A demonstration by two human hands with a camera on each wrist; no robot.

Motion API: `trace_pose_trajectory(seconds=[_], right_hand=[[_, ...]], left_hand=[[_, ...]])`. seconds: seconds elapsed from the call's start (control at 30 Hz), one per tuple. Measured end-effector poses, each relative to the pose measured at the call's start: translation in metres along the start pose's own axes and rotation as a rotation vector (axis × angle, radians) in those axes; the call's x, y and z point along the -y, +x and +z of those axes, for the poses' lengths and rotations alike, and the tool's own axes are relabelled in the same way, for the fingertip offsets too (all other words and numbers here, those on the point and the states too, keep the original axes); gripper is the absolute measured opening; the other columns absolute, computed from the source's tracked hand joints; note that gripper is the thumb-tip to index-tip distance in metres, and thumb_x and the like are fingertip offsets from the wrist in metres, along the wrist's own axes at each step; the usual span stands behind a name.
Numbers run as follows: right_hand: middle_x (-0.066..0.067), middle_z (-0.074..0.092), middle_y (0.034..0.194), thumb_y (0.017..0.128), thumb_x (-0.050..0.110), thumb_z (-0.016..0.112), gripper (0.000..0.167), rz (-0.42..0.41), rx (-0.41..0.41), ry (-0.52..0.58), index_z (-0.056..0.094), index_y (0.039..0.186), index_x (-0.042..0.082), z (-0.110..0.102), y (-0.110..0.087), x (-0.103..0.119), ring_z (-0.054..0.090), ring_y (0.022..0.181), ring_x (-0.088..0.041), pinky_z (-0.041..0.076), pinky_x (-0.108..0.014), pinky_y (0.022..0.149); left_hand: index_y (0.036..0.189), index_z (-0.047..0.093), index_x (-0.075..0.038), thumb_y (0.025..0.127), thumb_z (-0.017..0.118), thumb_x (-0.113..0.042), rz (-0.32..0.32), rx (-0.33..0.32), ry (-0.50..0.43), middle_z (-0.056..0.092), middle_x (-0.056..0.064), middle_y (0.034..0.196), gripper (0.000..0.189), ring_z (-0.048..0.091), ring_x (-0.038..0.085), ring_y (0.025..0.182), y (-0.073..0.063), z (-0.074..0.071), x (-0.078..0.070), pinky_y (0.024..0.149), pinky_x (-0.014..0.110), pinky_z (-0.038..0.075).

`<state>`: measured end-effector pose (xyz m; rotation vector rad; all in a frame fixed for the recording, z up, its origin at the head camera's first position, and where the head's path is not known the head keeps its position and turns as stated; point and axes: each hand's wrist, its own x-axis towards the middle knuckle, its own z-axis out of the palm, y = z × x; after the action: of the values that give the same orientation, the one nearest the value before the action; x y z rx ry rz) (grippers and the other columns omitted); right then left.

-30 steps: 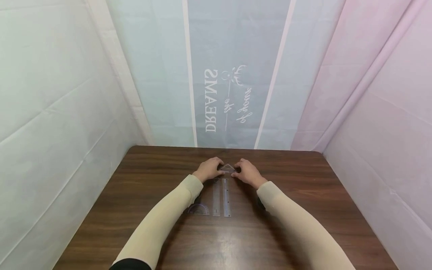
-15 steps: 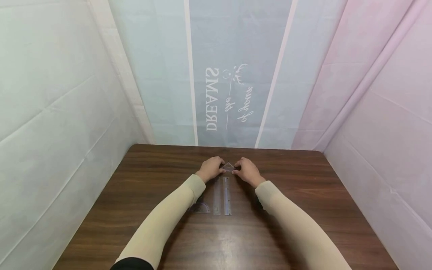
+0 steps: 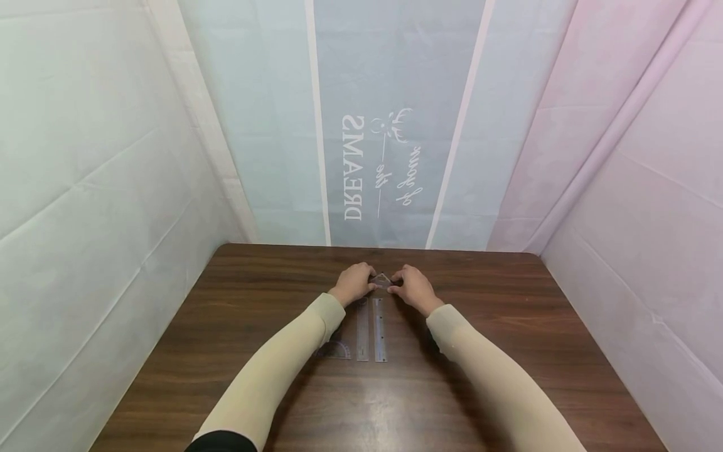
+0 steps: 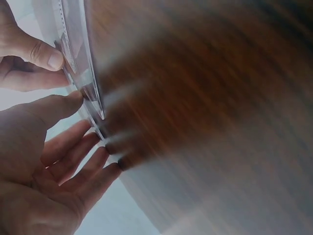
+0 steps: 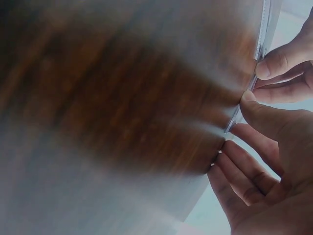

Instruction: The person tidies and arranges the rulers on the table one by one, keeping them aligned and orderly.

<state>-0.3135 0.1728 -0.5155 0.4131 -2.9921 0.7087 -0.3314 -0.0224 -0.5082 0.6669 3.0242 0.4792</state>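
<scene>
Near the far side of the table, a small clear set square [image 3: 383, 282] lies between my two hands, its peak pointing away from me. My left hand [image 3: 354, 282] pinches its left corner between thumb and fingers. At the right corner, my right hand [image 3: 417, 289] does the same. In the left wrist view the left thumb touches the clear plastic edge, and the other fingertips rest on the table. Just nearer to me lie two clear rulers, a left ruler [image 3: 363, 333] and a right ruler [image 3: 380, 333], side by side and lengthwise.
A clear protractor [image 3: 339, 350] lies left of the rulers, partly hidden by the left sleeve. The brown wooden table [image 3: 486, 282] ends at a printed cloth backdrop [image 3: 384, 63]. White cloth walls stand on both sides.
Both hands stay at the set square's corners, with only slight shifts of the fingers and the square. The rulers and protractor lie where they were.
</scene>
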Motion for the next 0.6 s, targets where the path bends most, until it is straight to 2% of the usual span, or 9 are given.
trace_pose_trajectory(seconds=[0.4, 0.6], right_hand=[[-0.012, 0.067, 0.118, 0.098, 0.021, 0.082, 0.031, -0.010, 0.002, -0.017, 0.078, 0.124, 0.003, 0.0012, -0.0018, -0.0008, 0.067, 0.113, -0.032, 0.057, -0.051, 0.096], [-0.013, 0.066, 0.115, 0.098, 0.017, 0.082, 0.027, -0.012, 0.000, -0.008, 0.077, 0.120, 0.002, 0.0002, -0.0020, 0.0016, 0.066, 0.111, -0.033, 0.057, -0.050, 0.093]], left_hand=[[0.126, 0.073, 0.000, 0.102, 0.075, -0.017, 0.021, 0.007, -0.073, 0.068, 0.014, 0.122, 0.030, 0.067, 0.025, 0.106, -0.0006, 0.0007, -0.0026, 0.096, 0.039, 0.056], [0.124, 0.074, 0.000, 0.100, 0.076, -0.016, 0.014, -0.007, -0.096, 0.069, 0.014, 0.119, 0.029, 0.067, 0.026, 0.105, -0.0002, 0.0006, -0.0027, 0.095, 0.040, 0.057]])
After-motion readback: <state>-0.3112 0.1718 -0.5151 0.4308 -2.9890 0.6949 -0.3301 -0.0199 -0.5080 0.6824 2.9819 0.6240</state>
